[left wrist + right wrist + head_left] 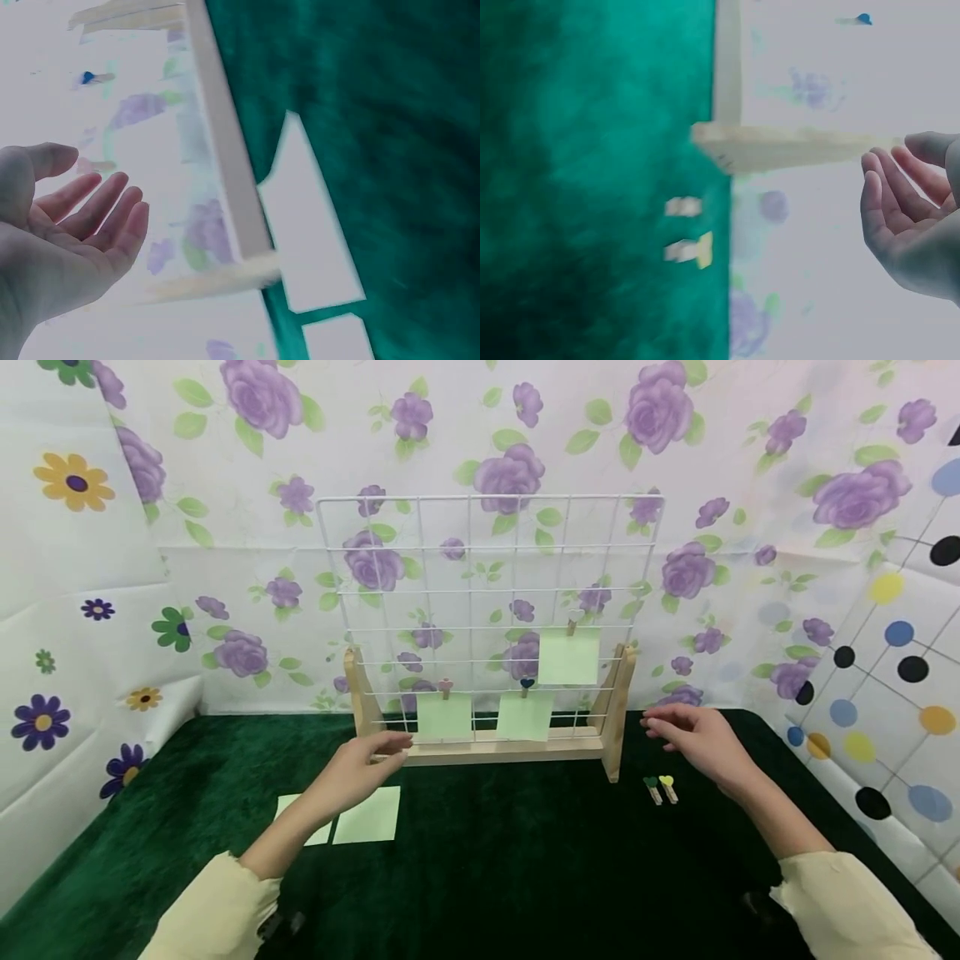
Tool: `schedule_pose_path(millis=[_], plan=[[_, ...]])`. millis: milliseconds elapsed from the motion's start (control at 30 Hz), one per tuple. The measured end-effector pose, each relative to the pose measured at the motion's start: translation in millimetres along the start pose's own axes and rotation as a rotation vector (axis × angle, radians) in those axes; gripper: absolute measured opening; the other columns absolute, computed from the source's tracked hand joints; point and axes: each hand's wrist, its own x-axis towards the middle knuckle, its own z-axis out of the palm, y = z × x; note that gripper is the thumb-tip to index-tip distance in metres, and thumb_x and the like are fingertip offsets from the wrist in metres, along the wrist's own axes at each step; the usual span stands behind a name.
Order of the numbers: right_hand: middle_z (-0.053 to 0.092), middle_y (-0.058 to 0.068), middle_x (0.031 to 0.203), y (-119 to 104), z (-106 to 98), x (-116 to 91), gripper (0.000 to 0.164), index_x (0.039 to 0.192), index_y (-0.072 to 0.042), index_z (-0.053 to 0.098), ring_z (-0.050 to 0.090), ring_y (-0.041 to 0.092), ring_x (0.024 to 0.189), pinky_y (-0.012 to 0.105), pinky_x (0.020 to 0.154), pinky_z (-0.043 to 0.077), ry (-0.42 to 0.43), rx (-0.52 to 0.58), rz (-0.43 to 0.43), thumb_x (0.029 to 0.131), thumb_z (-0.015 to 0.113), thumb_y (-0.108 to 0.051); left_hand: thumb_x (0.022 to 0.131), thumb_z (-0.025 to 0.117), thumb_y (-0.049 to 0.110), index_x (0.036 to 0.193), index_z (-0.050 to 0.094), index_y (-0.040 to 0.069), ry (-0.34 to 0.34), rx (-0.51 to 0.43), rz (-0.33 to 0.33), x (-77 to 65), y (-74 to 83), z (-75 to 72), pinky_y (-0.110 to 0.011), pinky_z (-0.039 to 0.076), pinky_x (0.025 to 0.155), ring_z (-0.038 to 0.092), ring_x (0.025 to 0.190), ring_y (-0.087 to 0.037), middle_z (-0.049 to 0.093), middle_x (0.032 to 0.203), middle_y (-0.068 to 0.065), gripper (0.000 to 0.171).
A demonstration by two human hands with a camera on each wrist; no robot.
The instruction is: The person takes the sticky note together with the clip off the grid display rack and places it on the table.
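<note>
A white wire grid [491, 589] stands upright in a wooden base [495, 752]. Three pale green paper squares hang on it: one at lower left [444, 717] under a pink clip [446, 687], one at lower middle [525, 716] under a dark blue heart clip [527, 683], and one higher at right [569, 656] under a pale clip [573, 620]. My left hand [367, 758] hovers at the base's left end, fingers loosely bent, holding nothing. To the right of the stand my right hand [697, 739] is raised, empty, its fingers relaxed.
Two more green paper squares lie on the dark green cloth [495, 877] at left, the right one [367, 816] fully visible, the other partly behind my left forearm. Near my right hand lie a green clip [652, 790] and a yellow clip [668, 788]. Flowered sheeting [420, 460] rises behind.
</note>
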Motion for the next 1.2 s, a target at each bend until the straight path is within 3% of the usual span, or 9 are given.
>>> schedule_pose_path(millis=[67,167,367,533,900,1033,1200], plan=[[0.064,0.020,0.117,-13,-3,2,0.042,0.124,0.004,0.060,0.061,0.004,0.092,0.024,0.075,0.052,0.011,-0.008,-0.022,0.102,0.051,-0.031,0.101,0.051,0.015,0.134,0.052,-0.003,0.010,-0.002,0.020,5.0,7.7,0.5,-0.050,0.046,0.093,0.055,0.117,-0.034,0.058,0.130,-0.018,0.038],[0.064,0.019,0.117,-31,-5,6,0.042,0.125,0.002,0.060,0.061,0.006,0.093,0.021,0.075,0.052,0.024,-0.014,-0.041,0.102,0.051,-0.032,0.101,0.052,0.015,0.135,0.052,-0.002,0.019,-0.017,0.037,10.7,16.9,2.7,-0.051,0.044,0.095,0.054,0.118,-0.032,0.058,0.130,-0.017,0.039],[0.062,0.016,0.124,-61,-7,20,0.044,0.130,-0.002,0.059,0.062,0.019,0.096,0.022,0.074,0.051,0.045,-0.014,-0.074,0.101,0.052,-0.035,0.100,0.053,0.017,0.136,0.052,0.000,0.026,-0.072,0.042,20.9,33.3,10.9,-0.050,0.041,0.098,0.052,0.120,-0.030,0.057,0.132,-0.014,0.039],[0.059,0.012,0.130,-79,-5,32,0.047,0.135,-0.004,0.055,0.058,0.029,0.110,0.020,0.075,0.051,0.049,0.040,-0.111,0.100,0.053,-0.036,0.100,0.053,0.016,0.137,0.052,0.000,0.035,-0.105,0.077,31.4,50.6,17.5,-0.048,0.042,0.098,0.052,0.121,-0.029,0.057,0.133,-0.013,0.040],[0.063,0.010,0.125,-107,1,57,0.041,0.128,-0.006,0.062,0.060,0.022,0.105,0.043,0.086,0.051,0.117,0.022,-0.103,0.099,0.056,-0.034,0.101,0.051,0.017,0.141,0.048,0.005,0.055,-0.186,0.114,61.5,90.3,25.6,-0.042,0.041,0.101,0.049,0.126,-0.023,0.054,0.137,-0.009,0.042],[0.062,0.011,0.125,-113,1,64,0.041,0.130,-0.004,0.060,0.061,0.025,0.106,0.032,0.079,0.053,0.096,0.034,-0.113,0.100,0.054,-0.032,0.101,0.051,0.018,0.141,0.049,0.006,0.063,-0.218,0.100,73.8,100.9,30.4,-0.042,0.041,0.101,0.049,0.126,-0.023,0.054,0.137,-0.009,0.042],[0.062,0.014,0.125,-117,0,69,0.040,0.131,-0.001,0.058,0.067,0.020,0.097,0.024,0.068,0.053,0.076,0.047,-0.110,0.101,0.053,-0.026,0.100,0.052,0.017,0.141,0.048,0.007,0.075,-0.266,0.074,87.0,112.6,37.0,-0.041,0.041,0.101,0.047,0.127,-0.023,0.054,0.137,-0.009,0.042]])
